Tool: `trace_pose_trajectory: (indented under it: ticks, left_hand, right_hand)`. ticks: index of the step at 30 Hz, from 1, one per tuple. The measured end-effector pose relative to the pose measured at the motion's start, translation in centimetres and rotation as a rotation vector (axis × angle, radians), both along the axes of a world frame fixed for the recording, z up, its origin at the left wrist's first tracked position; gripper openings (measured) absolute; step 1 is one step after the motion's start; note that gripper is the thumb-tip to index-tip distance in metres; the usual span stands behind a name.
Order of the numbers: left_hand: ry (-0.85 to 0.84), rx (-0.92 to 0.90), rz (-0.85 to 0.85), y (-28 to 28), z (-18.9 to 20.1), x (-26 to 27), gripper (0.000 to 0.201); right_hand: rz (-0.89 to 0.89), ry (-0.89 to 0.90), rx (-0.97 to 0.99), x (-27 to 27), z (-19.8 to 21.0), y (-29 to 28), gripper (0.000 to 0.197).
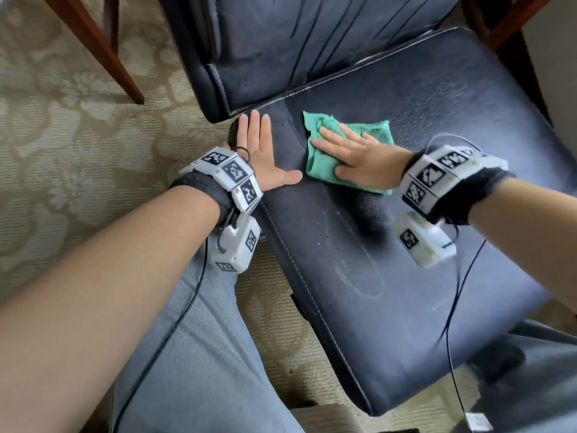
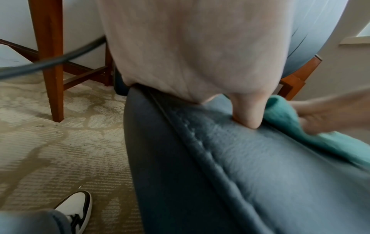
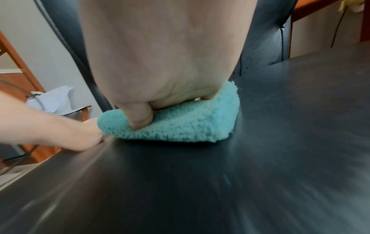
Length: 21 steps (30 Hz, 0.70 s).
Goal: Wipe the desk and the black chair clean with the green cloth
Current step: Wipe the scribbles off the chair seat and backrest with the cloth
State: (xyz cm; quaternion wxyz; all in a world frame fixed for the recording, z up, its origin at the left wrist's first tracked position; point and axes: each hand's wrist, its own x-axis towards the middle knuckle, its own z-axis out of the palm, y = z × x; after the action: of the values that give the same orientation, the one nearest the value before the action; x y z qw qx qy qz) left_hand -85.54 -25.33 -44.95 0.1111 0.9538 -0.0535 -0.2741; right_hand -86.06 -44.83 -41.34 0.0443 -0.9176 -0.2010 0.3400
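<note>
The black chair's seat (image 1: 421, 214) fills the middle of the head view, its backrest (image 1: 296, 42) rising at the top. The folded green cloth (image 1: 377, 132) lies on the seat near the backrest. My right hand (image 1: 352, 154) lies flat on the cloth with straight fingers, pressing it onto the seat. In the right wrist view the thumb presses into the cloth (image 3: 180, 125). My left hand (image 1: 262, 148) lies flat and open on the seat's left edge, thumb spread towards the cloth (image 2: 320, 134). A pale oval smear (image 1: 356, 270) shows on the seat nearer me.
Patterned beige carpet (image 1: 78, 135) surrounds the chair. Brown wooden legs (image 1: 103, 51) stand at the back left and more wood (image 1: 512, 29) at the back right. My jeans-clad leg (image 1: 199, 354) and a black-and-white shoe (image 2: 76, 207) are beside the seat's left edge. Cables hang from both wrists.
</note>
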Motion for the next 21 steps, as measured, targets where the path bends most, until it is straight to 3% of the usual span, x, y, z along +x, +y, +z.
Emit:
trace_pose_trajectory:
  ticks: [9, 15, 21]
  left_hand:
    - [-0.029, -0.010, -0.035, 0.2, -0.5, 0.5, 0.114]
    - [0.019, -0.012, -0.023, 0.1, 0.5, 0.6, 0.116]
    - [0.095, 0.003, -0.086, 0.6, 1.1, 1.0, 0.135]
  right_hand:
    - [-0.176, -0.083, -0.012, 8.4, -0.3, 3.5, 0.064]
    - [-0.250, -0.161, -0.014, 9.0, -0.7, 4.7, 0.061]
    - [-0.057, -0.172, 0.011, 5.7, -0.6, 3.1, 0.063]
